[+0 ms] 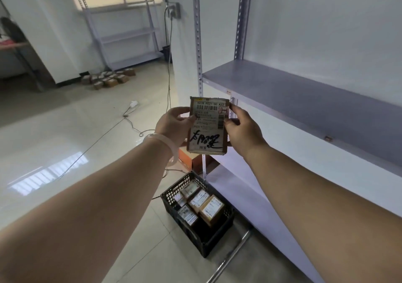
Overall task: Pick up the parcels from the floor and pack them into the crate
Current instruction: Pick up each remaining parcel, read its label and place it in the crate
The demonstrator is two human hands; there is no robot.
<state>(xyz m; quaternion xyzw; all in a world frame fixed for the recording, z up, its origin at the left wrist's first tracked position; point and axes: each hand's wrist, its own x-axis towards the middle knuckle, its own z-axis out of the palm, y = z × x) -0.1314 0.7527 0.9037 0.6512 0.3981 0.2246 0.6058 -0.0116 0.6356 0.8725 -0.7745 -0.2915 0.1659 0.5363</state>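
Note:
I hold a small brown cardboard parcel (207, 126) upright in front of me, its white shipping label with black handwriting facing me. My left hand (174, 126) grips its left edge and my right hand (243, 128) grips its right edge. Below, on the floor beside the shelf, stands a black plastic crate (217, 237) with several labelled parcels (200, 204) inside. A cluster of several more brown parcels (108, 79) lies on the floor far back, near the rear shelving.
A grey metal shelf unit (304, 100) stands at my right, its perforated upright (198, 43) just behind the parcel. An orange box (187, 161) sits under it. Cables (134, 128) trail across the glossy tiled floor. Another shelf rack (130, 35) stands at the back.

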